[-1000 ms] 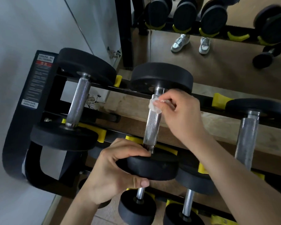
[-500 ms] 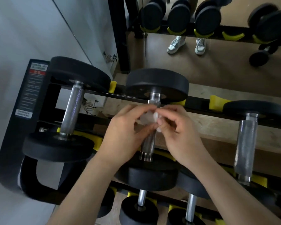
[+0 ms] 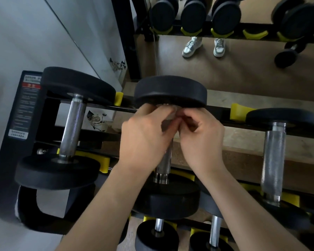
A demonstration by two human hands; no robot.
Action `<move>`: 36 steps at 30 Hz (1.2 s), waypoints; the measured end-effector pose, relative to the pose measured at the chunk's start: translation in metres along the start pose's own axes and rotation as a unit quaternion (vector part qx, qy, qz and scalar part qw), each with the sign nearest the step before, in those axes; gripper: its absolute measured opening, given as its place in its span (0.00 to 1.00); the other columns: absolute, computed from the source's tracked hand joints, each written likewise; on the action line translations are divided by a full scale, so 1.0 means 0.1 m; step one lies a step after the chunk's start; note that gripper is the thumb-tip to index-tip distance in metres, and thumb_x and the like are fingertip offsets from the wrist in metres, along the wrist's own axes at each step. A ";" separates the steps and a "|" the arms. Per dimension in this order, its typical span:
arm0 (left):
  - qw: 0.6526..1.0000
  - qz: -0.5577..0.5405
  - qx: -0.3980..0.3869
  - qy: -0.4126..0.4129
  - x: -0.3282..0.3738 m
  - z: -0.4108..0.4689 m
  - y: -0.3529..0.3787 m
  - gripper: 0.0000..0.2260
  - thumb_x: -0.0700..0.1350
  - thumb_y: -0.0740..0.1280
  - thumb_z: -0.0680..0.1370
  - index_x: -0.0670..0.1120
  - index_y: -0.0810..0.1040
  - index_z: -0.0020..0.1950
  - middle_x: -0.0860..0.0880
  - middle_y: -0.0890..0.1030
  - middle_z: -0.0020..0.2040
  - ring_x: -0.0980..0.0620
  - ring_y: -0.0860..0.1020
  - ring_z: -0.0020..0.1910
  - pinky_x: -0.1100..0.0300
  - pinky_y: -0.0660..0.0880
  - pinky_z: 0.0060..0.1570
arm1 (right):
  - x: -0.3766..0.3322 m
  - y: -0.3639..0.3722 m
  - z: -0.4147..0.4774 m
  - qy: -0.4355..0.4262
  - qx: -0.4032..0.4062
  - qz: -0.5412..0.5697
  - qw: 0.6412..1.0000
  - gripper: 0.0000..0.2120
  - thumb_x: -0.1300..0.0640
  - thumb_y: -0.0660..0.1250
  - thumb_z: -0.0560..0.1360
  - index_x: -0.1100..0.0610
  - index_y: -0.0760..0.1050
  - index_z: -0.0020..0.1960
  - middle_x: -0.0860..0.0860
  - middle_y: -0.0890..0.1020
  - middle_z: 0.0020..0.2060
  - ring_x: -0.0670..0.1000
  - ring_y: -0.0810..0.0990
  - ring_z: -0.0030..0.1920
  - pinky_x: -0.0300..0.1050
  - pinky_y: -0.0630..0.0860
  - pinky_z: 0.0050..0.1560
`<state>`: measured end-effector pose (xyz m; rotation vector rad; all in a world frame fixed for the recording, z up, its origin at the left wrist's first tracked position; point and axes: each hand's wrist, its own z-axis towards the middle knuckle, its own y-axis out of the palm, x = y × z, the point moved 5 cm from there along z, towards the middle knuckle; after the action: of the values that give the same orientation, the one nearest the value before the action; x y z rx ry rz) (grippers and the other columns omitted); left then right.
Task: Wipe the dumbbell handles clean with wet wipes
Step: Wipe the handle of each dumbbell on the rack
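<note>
My left hand [image 3: 145,140] and my right hand [image 3: 201,140] are close together with fingers curled, and both pinch the small wet wipe [image 3: 170,117] between their fingertips. I think I hold it with two hands so I can wrap it round the bar and not let it slip. The wipe sits at the far end of the handle [image 3: 164,163] of the middle dumbbell [image 3: 167,200], just under the far weight [image 3: 170,89]. My fingers hide most of it. Now from the left: the black rack [image 3: 5,160] stands by the wall with a sticker on its side. The left dumbbell [image 3: 72,127] lies on it, and its silver bar is bare. Next comes the middle dumbbell, where my hands are. It lies across the rack, so the bar is open all round and easy to reach. Below my hands the bar shows bare down to the near end, so I think that part needs a rub yet. To the right, a yellow holder [image 3: 237,111] looks made to keep the weights from rolling. Last is the right dumbbell [image 3: 273,160], well apart from my hands, with nothing touching it.
</note>
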<state>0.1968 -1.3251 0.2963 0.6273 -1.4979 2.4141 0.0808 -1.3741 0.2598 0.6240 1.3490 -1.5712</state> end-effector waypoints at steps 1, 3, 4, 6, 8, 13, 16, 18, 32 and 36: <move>1.000 0.011 0.005 0.012 0.00 0.02 0.01 0.06 0.45 0.71 0.75 0.48 0.83 0.52 0.47 0.82 0.46 0.50 0.81 0.39 0.56 0.79 0.35 | 0.03 0.01 -0.03 0.031 -0.014 0.029 0.999 0.07 0.64 0.70 0.74 0.55 0.83 0.49 0.47 0.84 0.43 0.43 0.82 0.44 0.39 0.79 0.47; 0.999 0.030 0.021 0.027 -0.01 0.07 0.03 0.05 0.43 0.71 0.75 0.47 0.84 0.50 0.45 0.83 0.44 0.48 0.81 0.37 0.55 0.79 0.33 | 0.08 0.00 -0.09 0.100 -0.049 0.099 0.989 0.08 0.63 0.70 0.74 0.52 0.83 0.51 0.43 0.84 0.44 0.41 0.82 0.46 0.40 0.79 0.50; 0.999 0.037 0.023 0.026 -0.01 0.09 0.03 0.05 0.43 0.71 0.75 0.46 0.85 0.49 0.46 0.83 0.43 0.49 0.81 0.36 0.57 0.79 0.33 | 0.09 -0.01 -0.11 0.119 -0.063 0.119 0.984 0.09 0.62 0.70 0.74 0.51 0.83 0.51 0.42 0.85 0.44 0.40 0.82 0.47 0.40 0.79 0.51; 0.999 0.025 0.026 -0.026 -0.08 0.10 0.00 0.04 0.43 0.70 0.75 0.46 0.85 0.46 0.49 0.84 0.40 0.55 0.79 0.35 0.67 0.73 0.35 | 0.09 0.00 -0.11 0.134 -0.075 0.130 0.979 0.09 0.61 0.72 0.73 0.50 0.82 0.51 0.42 0.84 0.43 0.39 0.82 0.47 0.37 0.78 0.51; 0.996 0.002 0.000 -0.088 -0.18 0.05 -0.05 0.02 0.43 0.72 0.75 0.48 0.85 0.44 0.55 0.82 0.37 0.61 0.75 0.33 0.73 0.68 0.35 | 0.06 0.01 -0.08 0.132 -0.075 0.124 0.981 0.09 0.61 0.73 0.72 0.49 0.81 0.48 0.41 0.83 0.42 0.37 0.81 0.45 0.31 0.76 0.48; 0.974 0.045 -0.205 -0.080 -0.11 -0.29 -0.12 0.04 0.49 0.75 0.71 0.53 0.82 0.38 0.57 0.79 0.32 0.59 0.77 0.32 0.62 0.75 0.35 | 0.04 -0.05 -0.20 0.109 -0.204 0.066 0.971 0.12 0.63 0.72 0.72 0.45 0.80 0.42 0.40 0.83 0.39 0.38 0.81 0.40 0.33 0.79 0.42; 0.933 0.063 -0.329 -0.129 -0.14 -0.38 -0.15 0.10 0.53 0.76 0.69 0.58 0.77 0.32 0.62 0.76 0.30 0.64 0.76 0.34 0.68 0.74 0.37 | 0.03 -0.05 -0.48 0.096 -0.370 -0.009 0.924 0.09 0.59 0.73 0.72 0.45 0.82 0.39 0.39 0.83 0.35 0.37 0.81 0.38 0.34 0.78 0.42; 0.921 0.069 -0.357 -0.136 -0.15 -0.34 -0.15 0.10 0.54 0.76 0.69 0.58 0.77 0.31 0.62 0.77 0.31 0.66 0.76 0.35 0.70 0.72 0.37 | 0.03 -0.05 -0.55 0.088 -0.388 -0.015 0.917 0.08 0.59 0.72 0.73 0.46 0.83 0.40 0.38 0.82 0.36 0.36 0.80 0.40 0.33 0.77 0.44; 0.899 -0.069 -0.416 -0.116 -0.05 -0.48 -0.14 0.13 0.38 0.71 0.74 0.59 0.84 0.46 0.61 0.82 0.38 0.66 0.79 0.43 0.74 0.71 0.44 | -0.06 -0.07 -0.55 0.095 -0.337 0.047 0.936 0.11 0.44 0.75 0.67 0.45 0.79 0.46 0.42 0.81 0.36 0.38 0.79 0.38 0.32 0.74 0.38; 0.899 -0.172 -0.357 -0.186 -0.06 -0.73 -0.38 0.20 0.36 0.61 0.80 0.62 0.78 0.60 0.63 0.82 0.52 0.67 0.78 0.55 0.71 0.72 0.55 | -0.16 0.06 -0.43 0.015 -0.416 -0.001 0.909 0.08 0.49 0.73 0.71 0.44 0.78 0.49 0.42 0.78 0.33 0.38 0.76 0.34 0.33 0.70 0.33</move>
<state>0.2003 -1.2431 0.2955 1.0813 -2.0356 1.3739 0.0846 -1.3278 0.2587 0.1058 1.8537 -0.8390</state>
